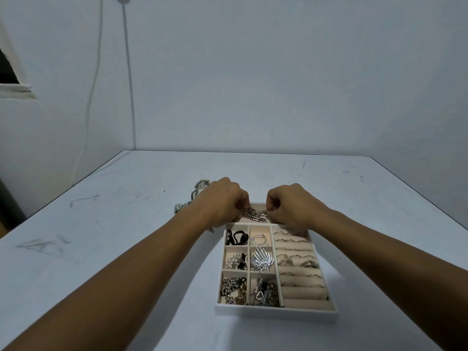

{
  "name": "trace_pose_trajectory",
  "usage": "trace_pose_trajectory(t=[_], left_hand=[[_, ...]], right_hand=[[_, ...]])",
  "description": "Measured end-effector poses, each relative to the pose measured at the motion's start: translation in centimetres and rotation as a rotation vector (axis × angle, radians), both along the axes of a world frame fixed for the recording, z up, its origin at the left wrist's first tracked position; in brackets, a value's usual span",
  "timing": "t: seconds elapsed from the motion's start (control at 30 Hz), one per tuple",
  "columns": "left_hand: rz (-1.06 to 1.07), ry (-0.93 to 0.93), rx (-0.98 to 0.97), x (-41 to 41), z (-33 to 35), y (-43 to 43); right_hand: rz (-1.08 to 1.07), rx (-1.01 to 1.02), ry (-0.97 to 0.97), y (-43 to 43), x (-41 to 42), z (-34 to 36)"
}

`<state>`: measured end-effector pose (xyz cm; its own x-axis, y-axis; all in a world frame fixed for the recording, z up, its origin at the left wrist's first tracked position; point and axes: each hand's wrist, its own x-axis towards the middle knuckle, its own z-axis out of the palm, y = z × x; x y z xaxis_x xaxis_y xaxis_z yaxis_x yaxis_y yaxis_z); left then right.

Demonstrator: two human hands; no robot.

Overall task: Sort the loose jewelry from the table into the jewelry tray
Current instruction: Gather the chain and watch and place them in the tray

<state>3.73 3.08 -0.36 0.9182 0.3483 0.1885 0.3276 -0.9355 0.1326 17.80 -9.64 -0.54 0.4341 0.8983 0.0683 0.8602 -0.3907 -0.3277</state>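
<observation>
A white jewelry tray (276, 312) with beige compartments lies on the table in front of me. A silver link chain (255, 215) stretches between my hands, just above the tray's far long compartment. My left hand (222, 201) pinches the chain's left end with curled fingers. My right hand (291, 206) pinches its right end the same way. Loose silver jewelry (200, 187) lies on the table behind my left hand, partly hidden by it. The tray's small compartments hold chains, pearls, a silver fan-shaped piece and black items. Several rings sit in the ring rolls (298, 259) on the right.
The white table (114, 249) shows scuff marks on its left part and reaches a pale wall at the back. Two cables (129, 72) hang down the wall at the left. A dark opening (7, 69) sits at the far left.
</observation>
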Motion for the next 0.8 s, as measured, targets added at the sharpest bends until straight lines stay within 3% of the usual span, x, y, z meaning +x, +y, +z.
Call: trace_pose_trajectory(t=[0.43,0.67,0.8], left_hand=[[0.108,0.034,0.096,-0.5,0.0,0.6],[0.113,0.081,-0.086,-0.4,0.9,0.6],[0.161,0.191,-0.061,-0.3,1.4,0.4]], right_hand=[[-0.007,-0.032,-0.113,-0.1,-0.4,0.0],[-0.009,-0.014,-0.097,-0.5,0.1,-0.2],[0.004,-0.061,-0.045,-0.6,0.0,0.3]])
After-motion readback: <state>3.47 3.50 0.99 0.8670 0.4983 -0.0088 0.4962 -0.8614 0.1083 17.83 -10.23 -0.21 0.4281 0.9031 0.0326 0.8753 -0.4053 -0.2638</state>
